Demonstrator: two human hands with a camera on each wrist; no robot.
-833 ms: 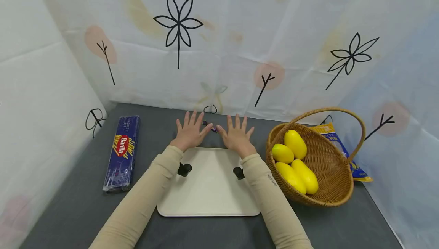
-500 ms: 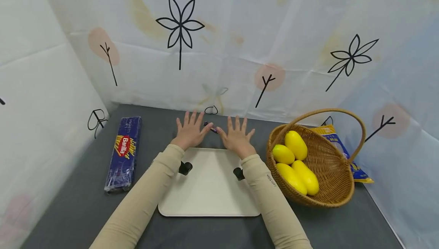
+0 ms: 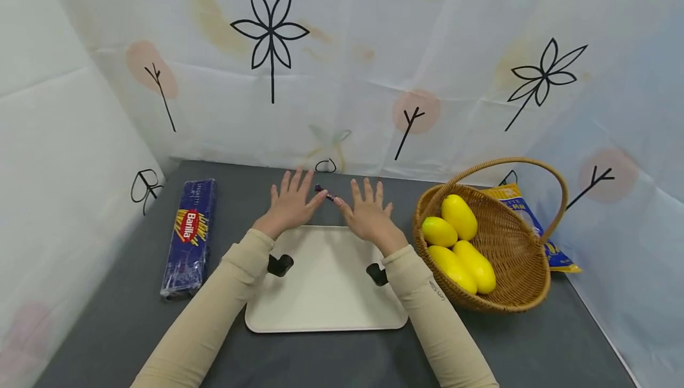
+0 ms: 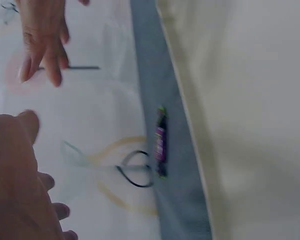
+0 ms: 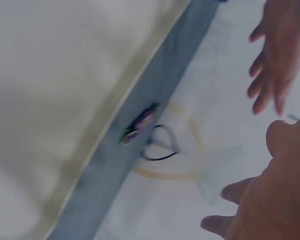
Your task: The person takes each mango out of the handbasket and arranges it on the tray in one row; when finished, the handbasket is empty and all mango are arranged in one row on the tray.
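Observation:
Both hands hover over the far edge of a cream tray, fingers spread and nothing in them. My left hand is at the tray's far left, my right hand at its far right, thumbs pointing toward each other. Between and beyond the thumbs lies a small candy in a dark purple wrapper; the left wrist view shows the wrapped candy on the grey table strip past the tray's rim. In the right wrist view the candy is blurred.
A blue Barilla spaghetti pack lies on the grey table at left. At right a wicker basket with a tall handle holds several yellow mango-like fruits. Behind it leans a blue and yellow bag. Patterned cloth walls enclose the table.
The hands have drawn slightly apart at the wrists, the left one shifting a little left. The view has tilted slightly. Objects on the table stay where they were.

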